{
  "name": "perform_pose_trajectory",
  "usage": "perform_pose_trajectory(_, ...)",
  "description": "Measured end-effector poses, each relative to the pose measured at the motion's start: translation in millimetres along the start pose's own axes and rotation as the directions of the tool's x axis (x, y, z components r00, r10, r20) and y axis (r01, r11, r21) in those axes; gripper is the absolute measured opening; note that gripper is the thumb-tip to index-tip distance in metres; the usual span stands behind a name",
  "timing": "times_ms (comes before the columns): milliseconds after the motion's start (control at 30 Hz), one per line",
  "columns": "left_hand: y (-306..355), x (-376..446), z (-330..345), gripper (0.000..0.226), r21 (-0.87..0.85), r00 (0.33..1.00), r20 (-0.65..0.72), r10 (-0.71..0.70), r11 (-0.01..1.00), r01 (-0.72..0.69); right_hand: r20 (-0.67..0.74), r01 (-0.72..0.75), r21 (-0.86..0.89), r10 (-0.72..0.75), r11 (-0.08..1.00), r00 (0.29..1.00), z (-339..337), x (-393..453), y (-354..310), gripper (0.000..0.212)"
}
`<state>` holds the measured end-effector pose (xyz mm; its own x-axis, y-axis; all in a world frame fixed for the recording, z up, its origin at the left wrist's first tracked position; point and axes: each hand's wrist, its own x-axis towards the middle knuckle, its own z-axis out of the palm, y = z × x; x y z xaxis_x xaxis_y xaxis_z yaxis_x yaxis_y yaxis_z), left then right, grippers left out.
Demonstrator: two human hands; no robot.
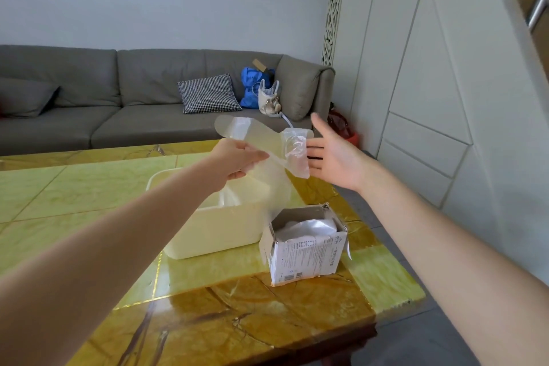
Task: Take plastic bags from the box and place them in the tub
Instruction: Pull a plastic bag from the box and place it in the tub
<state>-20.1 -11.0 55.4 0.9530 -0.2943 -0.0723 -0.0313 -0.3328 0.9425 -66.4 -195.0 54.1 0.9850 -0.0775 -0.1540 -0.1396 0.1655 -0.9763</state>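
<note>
left hand point(237, 160) pinches a clear plastic bag point(267, 151) above the tub point(214, 229); right hand point(335, 154) spread open, holding nothing. we judge it feather-light, limp, slippery: grip an edge. more in the box point(306, 246).

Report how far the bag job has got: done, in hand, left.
Done: at least one clear bag seems to lie inside the white tub, partly hidden by the forearm. In hand: the left hand pinches a plastic bag above the tub; the right hand is open beside it. Left: more bags show in the torn cardboard box.
</note>
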Motion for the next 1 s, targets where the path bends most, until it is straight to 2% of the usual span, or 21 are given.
perform_pose_trajectory(67, 1.4, 0.3, 1.8, 0.015, -0.026, 1.0, -0.005, -0.002, 1.0, 0.002, -0.013, 0.031, -0.185, -0.034, 0.982, 0.999, 11.2, -1.1, -1.8, 0.038)
perform_pose_trajectory(133, 1.2, 0.1, 3.1, 0.021, -0.005, 1.0, -0.029, 0.004, 1.0, -0.004, -0.122, 0.06, -0.267, -0.095, 0.962, 0.988, 19.3, 2.0, 0.8, 0.031)
perform_pose_trajectory(200, -1.4, -0.9, 0.6, 0.029, 0.053, 0.999, -0.025, 0.028, 0.998, -0.026, -0.198, 0.054, -0.276, -0.112, 0.96, 0.974, 20.7, 4.7, 2.4, 0.021)
perform_pose_trajectory(267, -4.7, -2.7, -6.3, 0.034, 0.076, 0.998, 0.048, 0.046, 0.996, -0.05, -0.266, 0.045, -0.247, -0.112, 0.968, 0.957, 16.6, 6.6, -0.1, 0.011)
perform_pose_trajectory(333, -7.3, -5.2, -12.9, 0.036, 0.074, 0.989, 0.141, 0.055, 0.995, -0.065, -0.314, 0.064, -0.145, -0.108, 0.987, 0.943, 10.0, 9.1, -5.1, 0.013)
perform_pose_trajectory(433, -10.7, -8.7, -20.7, 0.035, 0.073, 0.98, 0.181, 0.087, 0.992, -0.102, -0.247, 0.064, -0.072, -0.08, 0.995, 0.966, 6.4, 5.6, -9.9, 0.023)
perform_pose_trajectory(533, -14.3, -11.5, -33.8, 0.033, 0.047, 0.972, 0.215, 0.097, 0.993, -0.109, -0.072, 0.048, -0.201, -0.063, 0.978, 0.995, 2.8, 0.1, -5.5, 0.021)
perform_pose_trajectory(633, -18.2, -11.9, -51.7, 0.035, 0.089, 0.976, 0.212, 0.047, 0.994, -0.068, 0.026, 0.028, -0.267, -0.022, 0.963, 0.999, -6.2, 4.5, -1.8, 0.026)
perform_pose_trajectory(700, -19.2, -10.7, -56.4, 0.028, 0.123, 0.973, 0.226, 0.052, 0.989, -0.081, 0.092, -0.011, -0.357, 0.047, 0.934, 0.995, -7.5, 8.5, -0.5, 0.032)
perform_pose_trajectory(767, -18.2, -8.3, -57.9, 0.027, 0.101, 0.979, 0.189, 0.081, 0.99, -0.101, 0.183, -0.077, -0.445, 0.175, 0.892, 0.967, -2.8, 9.4, 0.8, 0.035)
perform_pose_trajectory(833, -14.5, -6.4, -59.3, 0.029, 0.092, 0.988, 0.111, 0.103, 0.989, -0.114, 0.248, -0.113, -0.59, 0.312, 0.8, 0.917, 4.2, 7.0, 4.3, 0.024)
perform_pose_trajectory(900, -11.8, -6.2, -62.4, 0.03, 0.096, 0.99, 0.061, 0.127, 0.987, -0.132, 0.19, -0.11, -0.726, 0.352, 0.679, 0.917, 7.4, 5.1, 8.3, 0.012)
perform_pose_trajectory(933, -11.9, -6.1, -64.3, 0.03, 0.092, 0.989, 0.048, 0.138, 0.986, -0.142, 0.136, -0.118, -0.729, 0.312, 0.674, 0.94, 7.1, 5.8, 9.9, 0.008)
perform_pose_trajectory(1000, -15.9, -5.2, -67.8, 0.031, 0.075, 0.99, 0.006, 0.144, 0.987, -0.144, 0.007, -0.131, -0.603, 0.169, 0.787, 0.986, 4.1, 10.7, 11.9, 0.005)
